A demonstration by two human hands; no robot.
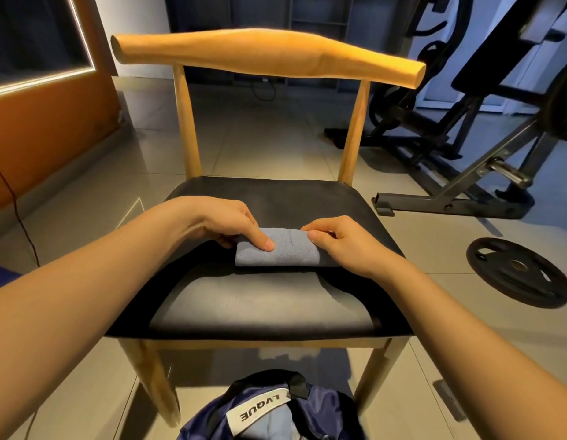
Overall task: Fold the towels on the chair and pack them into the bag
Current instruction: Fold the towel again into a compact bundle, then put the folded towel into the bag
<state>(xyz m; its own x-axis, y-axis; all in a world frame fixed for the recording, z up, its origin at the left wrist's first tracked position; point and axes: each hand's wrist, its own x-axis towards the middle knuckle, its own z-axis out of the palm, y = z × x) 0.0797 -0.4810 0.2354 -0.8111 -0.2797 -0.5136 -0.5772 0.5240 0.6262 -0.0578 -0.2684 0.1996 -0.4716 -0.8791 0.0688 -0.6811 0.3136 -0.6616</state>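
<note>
— Where's the towel (276, 254)?
— On the chair (266, 198), mid-seat, folded into a small grey-blue block. I have both its ends.
— How are your fingers?
— My left hand (222, 222) is at the block's 9 o'clock end, thumb flat on top and fingers curled under the edge, pinching it. My right hand (342, 246) is at 3 o'clock, thumb and fingers closed narrow on the far corner.
— Anything else on the seat?
— 1 flat towel (260, 304), spread just beside the block at its 6 o'clock and reaching the seat's front edge.
— And the bag (326, 411)?
— On the floor (260, 138) at 6 o'clock, below the seat's front. Its mouth is open towards me, with something grey-blue inside; I cannot tell what.
— Around you?
— A plate (517, 271) lies flat on the floor at 3 o'clock, and a bench (485, 154) stands at 2 o'clock.
</note>
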